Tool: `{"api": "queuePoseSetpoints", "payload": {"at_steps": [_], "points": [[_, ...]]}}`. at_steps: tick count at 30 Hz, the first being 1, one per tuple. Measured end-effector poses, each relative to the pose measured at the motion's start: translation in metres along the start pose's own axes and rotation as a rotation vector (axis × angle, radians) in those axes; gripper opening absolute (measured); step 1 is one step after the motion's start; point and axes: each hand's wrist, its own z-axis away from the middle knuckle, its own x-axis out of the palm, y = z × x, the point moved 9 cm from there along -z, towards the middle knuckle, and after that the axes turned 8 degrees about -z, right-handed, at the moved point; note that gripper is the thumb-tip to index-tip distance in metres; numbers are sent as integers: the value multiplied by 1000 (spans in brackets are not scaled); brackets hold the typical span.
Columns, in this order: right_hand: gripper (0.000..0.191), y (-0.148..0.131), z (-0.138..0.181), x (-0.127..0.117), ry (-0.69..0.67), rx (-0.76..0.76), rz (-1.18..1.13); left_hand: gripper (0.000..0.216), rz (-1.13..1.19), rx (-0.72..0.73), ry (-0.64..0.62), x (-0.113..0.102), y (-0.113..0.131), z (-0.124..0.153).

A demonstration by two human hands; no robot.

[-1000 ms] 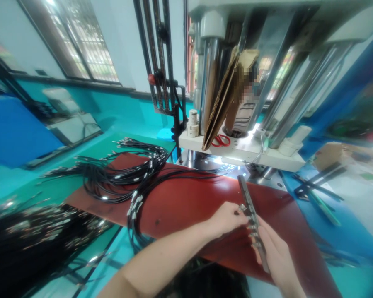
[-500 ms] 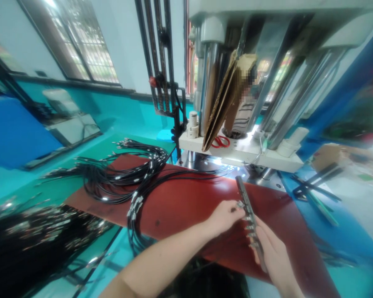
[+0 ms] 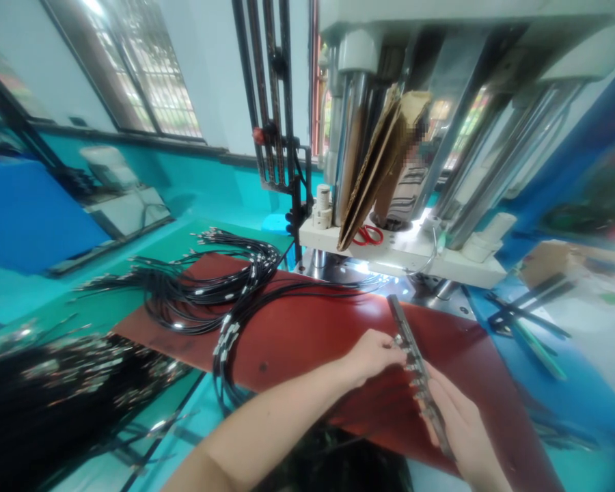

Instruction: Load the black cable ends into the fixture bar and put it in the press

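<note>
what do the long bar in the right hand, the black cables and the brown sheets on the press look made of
Long bar: probably metal, dull grey with straight, hard-looking edges.
Black cables: likely plastic or rubber sheathing, smooth, with a slight shine.
Brown sheets: seemingly corrugated cardboard, matte, with rough, ridged edges.

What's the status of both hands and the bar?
Right hand holding grey bar. Left hand at its small fittings. Black cables off left, partly on red mat.
</note>
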Motion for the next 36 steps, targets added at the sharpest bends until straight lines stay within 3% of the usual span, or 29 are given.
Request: {"api": "queuePoseSetpoints", "payload": {"at_steps": [4, 9, 13, 16, 19, 23, 27, 36], "points": [[52, -8, 3, 5, 31, -46, 29, 18, -4, -57, 5, -3, -4, 1], [47, -17, 8, 15, 36, -123, 93, 17, 2, 1, 51, -7, -3, 2], [47, -13, 4, 9, 22, -116, 112, 21, -14, 44, 5, -8, 3, 0], [50, -12, 0, 6, -45, -134, 149, 24, 61, 82, 85, -24, 11, -2], [52, -12, -1, 6, -72, -134, 178, 21, 214, 13, 179, -36, 6, -2], [54, -10, 3, 6, 16, -90, 51, 16, 257, -72, 103, -25, -3, 0], [53, -10, 4, 10, -4, -63, 74, 19, 198, -78, 10, -13, -4, 1], [48, -16, 2, 13, -79, -144, 252, 16, 192, -120, 52, -17, -4, 0]]}}
